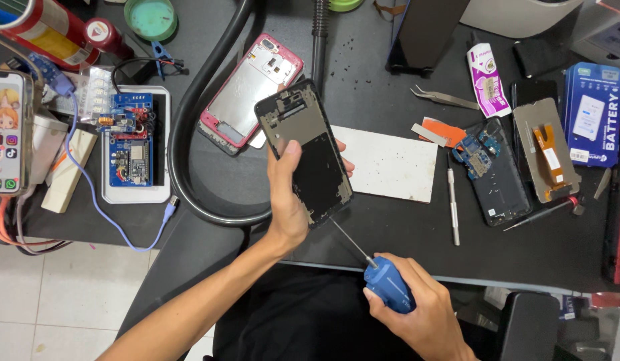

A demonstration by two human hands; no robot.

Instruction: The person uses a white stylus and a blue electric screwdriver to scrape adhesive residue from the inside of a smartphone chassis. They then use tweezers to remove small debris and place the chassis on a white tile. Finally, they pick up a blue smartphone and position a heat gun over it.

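Nearest the camera, the right hand (427,314) wraps its fingers tightly around the blue handle of a screwdriver (388,283), whose thin metal shaft slants up and to the left until its tip meets the lower edge of an opened phone frame (303,152). The black worktable (390,230) spreads beneath everything, and a thick black hose (189,127) curves across its left half. The left hand (288,200) holds the phone frame above the table, tilted, with the thumb pressed flat on its face and the other fingers curled behind its right edge. The frame is black and stripped: its upper part shows bare grey metal with cut-outs, its lower part is a dark, dull panel, and rough residue lines the rim. Just behind it lies a pink phone shell (251,88) with a silvery inside, and just to its right a white rectangular pad (390,164). Further right lie another opened dark phone (497,170), a slim silver tool (452,204) and metal tweezers (444,97). At the left, a blue circuit board (131,140) sits on a white tray.
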